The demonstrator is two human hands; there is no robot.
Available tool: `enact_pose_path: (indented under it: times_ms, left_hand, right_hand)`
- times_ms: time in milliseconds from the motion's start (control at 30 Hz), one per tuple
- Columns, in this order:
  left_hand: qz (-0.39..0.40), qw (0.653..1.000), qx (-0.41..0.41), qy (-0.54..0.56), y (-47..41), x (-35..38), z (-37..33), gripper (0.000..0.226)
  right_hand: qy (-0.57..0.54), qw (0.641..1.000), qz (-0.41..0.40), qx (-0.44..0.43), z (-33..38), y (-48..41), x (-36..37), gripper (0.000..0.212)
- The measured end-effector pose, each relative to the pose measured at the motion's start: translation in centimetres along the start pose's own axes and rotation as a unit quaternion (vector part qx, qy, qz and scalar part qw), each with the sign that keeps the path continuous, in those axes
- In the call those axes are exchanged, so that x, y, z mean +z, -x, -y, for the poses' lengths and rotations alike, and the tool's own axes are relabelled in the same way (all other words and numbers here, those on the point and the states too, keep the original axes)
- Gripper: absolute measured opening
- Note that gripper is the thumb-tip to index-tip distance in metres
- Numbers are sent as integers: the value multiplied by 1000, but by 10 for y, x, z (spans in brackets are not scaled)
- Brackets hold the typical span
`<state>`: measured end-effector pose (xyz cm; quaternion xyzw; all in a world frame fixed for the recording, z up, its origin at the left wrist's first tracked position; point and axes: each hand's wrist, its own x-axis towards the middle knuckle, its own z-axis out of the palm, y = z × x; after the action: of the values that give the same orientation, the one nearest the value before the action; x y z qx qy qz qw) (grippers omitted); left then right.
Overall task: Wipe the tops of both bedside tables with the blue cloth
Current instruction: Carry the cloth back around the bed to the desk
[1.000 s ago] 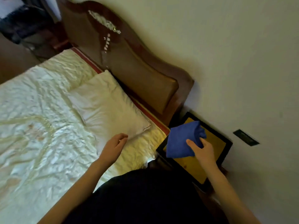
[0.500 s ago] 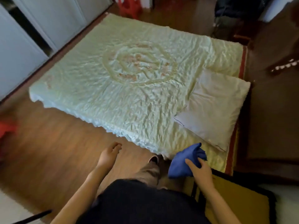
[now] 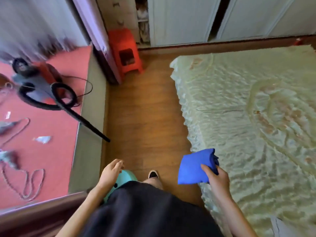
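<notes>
My right hand (image 3: pixel 216 179) grips the folded blue cloth (image 3: pixel 196 166) at waist height, over the near edge of the bed (image 3: pixel 253 120). My left hand (image 3: pixel 111 171) hangs loose with fingers apart and holds nothing, above the wooden floor. No bedside table is in view. The bed with its pale quilted cover fills the right side.
A strip of wooden floor (image 3: pixel 145 117) runs ahead between the bed and a raised ledge. A red plastic stool (image 3: pixel 125 52) stands at its far end by white wardrobe doors (image 3: pixel 179 19). A vacuum cleaner (image 3: pixel 39 82) with a black hose and cords lies on the red floor at left.
The view has swung left, away from the headboard and the bedside table toward the foot of the bed. The cloth stays in my right hand.
</notes>
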<state>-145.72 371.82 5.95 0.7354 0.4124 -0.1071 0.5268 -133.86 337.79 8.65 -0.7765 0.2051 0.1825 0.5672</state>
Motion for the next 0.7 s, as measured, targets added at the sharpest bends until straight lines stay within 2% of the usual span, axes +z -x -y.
enact_pose_path:
  times_ms: [67,200,500,600,700]
  left_hand:
    - [-12,1000,-26,5,-19,-13,-3,34]
    - [-24,999,-23,6,-76,-29,-36,25]
    - [9,998,49,24,-219,-34,-183,29]
    - [18,998,41,36,-275,-28,-218,39]
    - [17,999,16,37,-329,-21,-255,36]
  right_hand:
    - [21,1000,14,0,21,-31,23,10]
    - [43,999,22,0,70,-89,53,5]
    - [62,998,-29,0,174,-227,79,8]
    - [62,997,-34,5,202,-293,97,7]
    - [82,996,-17,5,244,-363,126,11]
